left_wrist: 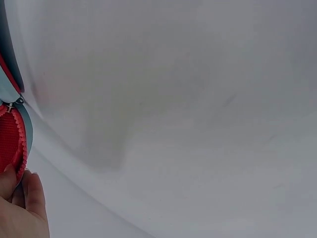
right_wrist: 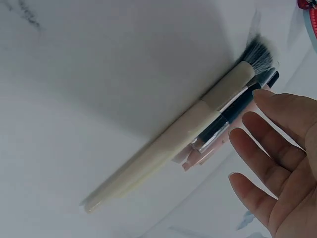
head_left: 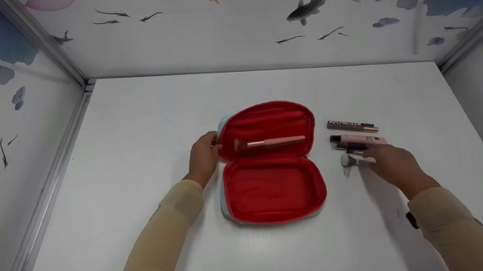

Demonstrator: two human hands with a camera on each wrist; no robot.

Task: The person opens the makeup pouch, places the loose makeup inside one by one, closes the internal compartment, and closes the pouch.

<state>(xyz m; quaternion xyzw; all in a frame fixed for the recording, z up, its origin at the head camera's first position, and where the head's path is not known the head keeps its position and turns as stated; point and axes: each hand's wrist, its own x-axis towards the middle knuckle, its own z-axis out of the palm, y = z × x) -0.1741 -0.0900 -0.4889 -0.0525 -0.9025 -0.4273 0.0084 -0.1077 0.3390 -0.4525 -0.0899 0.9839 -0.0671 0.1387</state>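
A cosmetic case point(head_left: 275, 188) with a red lining and pale blue outside lies unzipped and spread wide on the table. My left hand point(head_left: 202, 157) pinches the left edge of its lid, thumb on the red zipper side point(left_wrist: 21, 153). Across the inside of the lid lies a pink-handled makeup brush point(head_left: 284, 141). My right hand point(head_left: 392, 163) hovers over the cosmetics to the right, its fingers spread and relaxed. Beneath it lie a pale-handled makeup brush point(right_wrist: 173, 134) with a dark and white tip, a dark tube point(right_wrist: 237, 106), and a pink tube point(head_left: 358, 138).
Farther back on the right, brown and black cosmetic tubes point(head_left: 351, 126) lie side by side. The white table point(head_left: 137, 104) meets a back wall point(head_left: 226, 38) printed with fish, and another printed wall point(head_left: 12, 138) stands at left.
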